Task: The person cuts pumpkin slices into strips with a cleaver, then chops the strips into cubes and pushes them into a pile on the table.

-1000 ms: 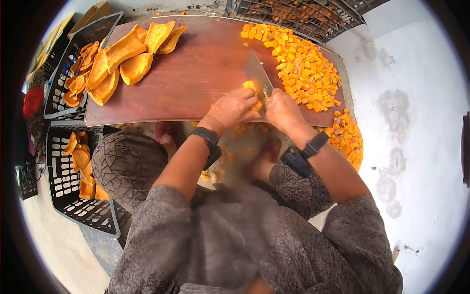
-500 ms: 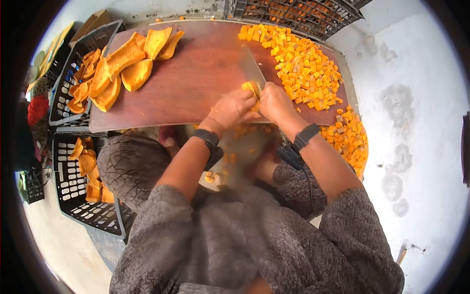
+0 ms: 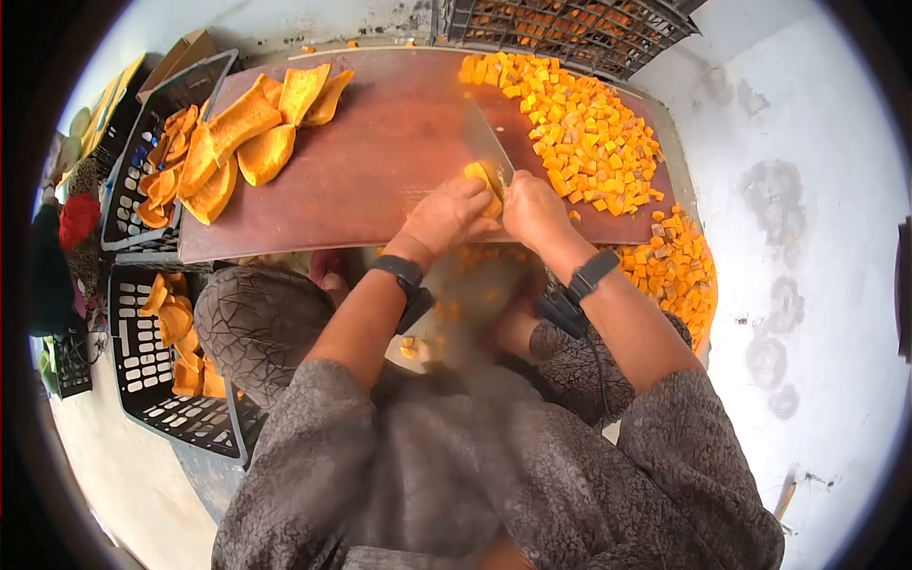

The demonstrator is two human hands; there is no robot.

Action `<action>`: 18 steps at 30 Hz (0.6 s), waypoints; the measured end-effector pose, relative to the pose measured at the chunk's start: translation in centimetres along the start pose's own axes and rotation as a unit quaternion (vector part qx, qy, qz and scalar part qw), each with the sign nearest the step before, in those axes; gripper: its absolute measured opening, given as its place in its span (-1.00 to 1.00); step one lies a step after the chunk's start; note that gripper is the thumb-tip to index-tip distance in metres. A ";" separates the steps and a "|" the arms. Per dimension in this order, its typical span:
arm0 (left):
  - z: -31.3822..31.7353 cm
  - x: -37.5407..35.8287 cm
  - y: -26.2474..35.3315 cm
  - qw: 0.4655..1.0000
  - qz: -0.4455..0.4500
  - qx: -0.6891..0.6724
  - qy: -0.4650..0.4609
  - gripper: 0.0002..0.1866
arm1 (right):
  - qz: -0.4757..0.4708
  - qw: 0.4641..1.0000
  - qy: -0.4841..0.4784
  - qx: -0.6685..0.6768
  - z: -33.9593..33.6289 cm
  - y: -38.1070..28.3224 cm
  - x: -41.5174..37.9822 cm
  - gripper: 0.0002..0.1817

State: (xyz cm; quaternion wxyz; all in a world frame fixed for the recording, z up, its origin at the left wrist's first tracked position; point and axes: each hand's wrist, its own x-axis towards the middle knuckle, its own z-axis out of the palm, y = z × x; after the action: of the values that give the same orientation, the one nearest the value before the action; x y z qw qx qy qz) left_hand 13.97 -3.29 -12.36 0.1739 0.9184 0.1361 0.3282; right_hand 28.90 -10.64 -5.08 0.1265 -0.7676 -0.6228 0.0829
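Pumpkin piece point(image 3: 484, 180): at the near edge of the board point(image 3: 380, 152), pinned under the left hand's fingers.
Left hand point(image 3: 446, 217): curled down, gripping the piece.
Right hand point(image 3: 534, 211): closed around the knife point(image 3: 486, 138), its blade touching the piece.
Cubes point(image 3: 589, 133): piled on the board's right side.
Slices point(image 3: 242, 133): stacked on the board's left end.
Crate point(image 3: 152, 380): lower left, holds more slices.
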 end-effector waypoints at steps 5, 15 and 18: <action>0.3 -0.3 0.1 0.999 -0.018 0.025 0.021 -0.69 | 0.037 0.999 -0.010 -0.002 -0.2 -1.0 1.4 -0.82; 0.1 -0.8 0.2 0.999 -0.045 -0.015 0.023 -0.84 | 0.057 0.998 0.019 0.018 -1.4 1.2 0.4 -0.74; 0.3 -0.7 0.3 0.997 -0.064 -0.011 0.040 -0.87 | 0.006 1.000 0.008 0.019 -3.6 0.4 -1.0 -0.76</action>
State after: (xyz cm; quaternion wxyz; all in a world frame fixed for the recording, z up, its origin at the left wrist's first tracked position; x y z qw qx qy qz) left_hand 13.74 -3.87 -12.84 0.1994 0.8920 0.1980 0.3540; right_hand 30.08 -12.02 -1.80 0.1451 -0.7695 -0.6155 0.0895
